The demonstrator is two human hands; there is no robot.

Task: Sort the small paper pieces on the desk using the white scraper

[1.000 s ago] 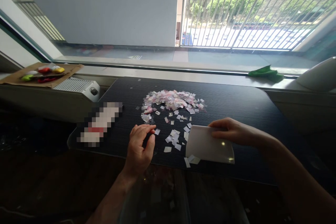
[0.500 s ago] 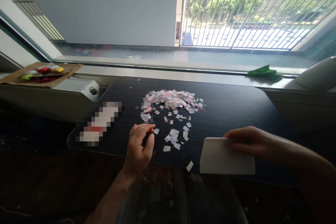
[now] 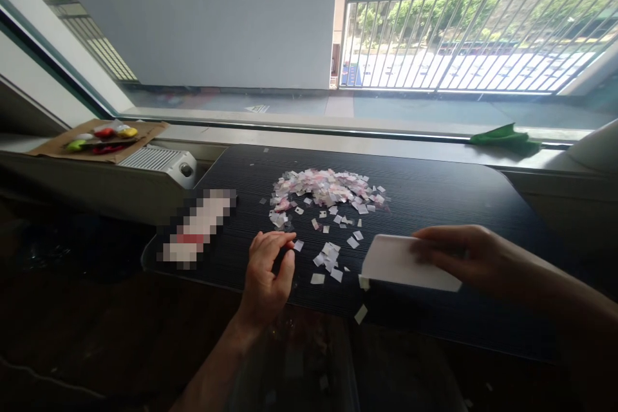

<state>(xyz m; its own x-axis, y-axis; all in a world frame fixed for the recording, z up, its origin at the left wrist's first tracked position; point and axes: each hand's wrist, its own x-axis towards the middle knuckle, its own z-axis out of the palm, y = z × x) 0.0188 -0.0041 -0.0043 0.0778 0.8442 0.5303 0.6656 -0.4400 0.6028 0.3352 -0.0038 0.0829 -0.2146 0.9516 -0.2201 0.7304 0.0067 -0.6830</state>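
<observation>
Many small white and pink paper scraps [image 3: 328,187] lie heaped on the dark tabletop [image 3: 434,193], with a smaller cluster of scraps [image 3: 329,256] nearer me. My left hand [image 3: 266,270] rests at the table's near side, its fingers curved and the thumb apart from them. Just beyond its fingertips lies a single scrap [image 3: 298,245]. My right hand [image 3: 454,251] grips a blank white card [image 3: 405,264] with rounded corners, held tilted to the right of the cluster. One pale scrap [image 3: 364,282] shows at the card's lower left edge.
A blurred-out oblong item [image 3: 197,228] lies at the table's left. Behind it are a white heater [image 3: 164,164] and cardboard [image 3: 62,141] with colourful items. A green thing [image 3: 505,136] sits on the sill below the window. One scrap [image 3: 360,314] is by the near edge.
The card in my right hand has risen away from the near edge and tilted. My left hand keeps its pose beside the scraps. The whole view has shifted slightly.
</observation>
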